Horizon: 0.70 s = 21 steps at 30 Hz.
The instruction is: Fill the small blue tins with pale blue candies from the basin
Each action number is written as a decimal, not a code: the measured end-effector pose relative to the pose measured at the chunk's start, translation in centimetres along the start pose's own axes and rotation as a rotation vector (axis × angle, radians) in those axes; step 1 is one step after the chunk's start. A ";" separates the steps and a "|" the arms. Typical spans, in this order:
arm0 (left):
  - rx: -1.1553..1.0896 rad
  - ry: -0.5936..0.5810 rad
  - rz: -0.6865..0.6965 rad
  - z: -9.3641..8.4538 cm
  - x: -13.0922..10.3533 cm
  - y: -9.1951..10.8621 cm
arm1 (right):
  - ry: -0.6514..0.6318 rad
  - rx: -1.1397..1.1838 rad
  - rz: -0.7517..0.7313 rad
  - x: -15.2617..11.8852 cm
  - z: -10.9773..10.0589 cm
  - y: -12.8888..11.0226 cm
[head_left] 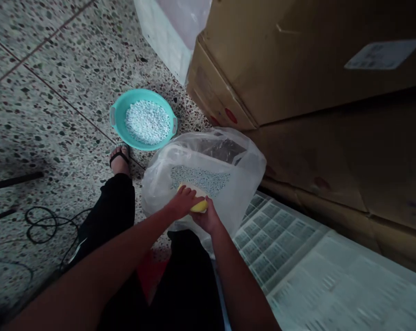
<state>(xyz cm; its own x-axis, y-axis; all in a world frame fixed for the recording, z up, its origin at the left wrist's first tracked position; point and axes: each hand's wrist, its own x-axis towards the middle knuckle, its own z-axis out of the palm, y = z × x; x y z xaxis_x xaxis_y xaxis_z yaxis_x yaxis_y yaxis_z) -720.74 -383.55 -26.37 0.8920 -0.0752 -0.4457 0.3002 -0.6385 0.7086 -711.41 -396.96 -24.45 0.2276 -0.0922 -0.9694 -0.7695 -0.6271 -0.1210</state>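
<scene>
Both my hands are on a yellow rounded object [199, 206] whose exact kind I cannot make out. My left hand [183, 202] lies over its top with the fingers curled round it. From the near right side, my right hand [208, 218] grips its end. The object is above a white tub [169, 158] lined or wrapped with a clear plastic bag [247, 151]. Small bluish-white pellets [211, 179] lie inside the tub, partly hidden behind my hands.
A turquoise basin [121, 124] of white pellets stands on the speckled floor [73, 59]. Cardboard boxes [297, 59] are stacked at the right, above pale plastic crates [273, 234]. A white bin [169, 41] is at the top. Black cable [52, 225] lies at left.
</scene>
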 end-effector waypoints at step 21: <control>-0.091 0.333 -0.449 -6.1 1.3 -10.6 | 0.134 -0.159 -0.473 12.5 10.2 -2.3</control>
<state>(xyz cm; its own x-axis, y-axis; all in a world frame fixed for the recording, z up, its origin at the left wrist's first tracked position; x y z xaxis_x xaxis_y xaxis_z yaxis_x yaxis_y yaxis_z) -720.77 -372.22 -31.16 0.7243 0.4435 -0.5279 0.6893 -0.4825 0.5404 -712.91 -388.82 -38.44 0.6110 0.1381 -0.7795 -0.4665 -0.7327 -0.4955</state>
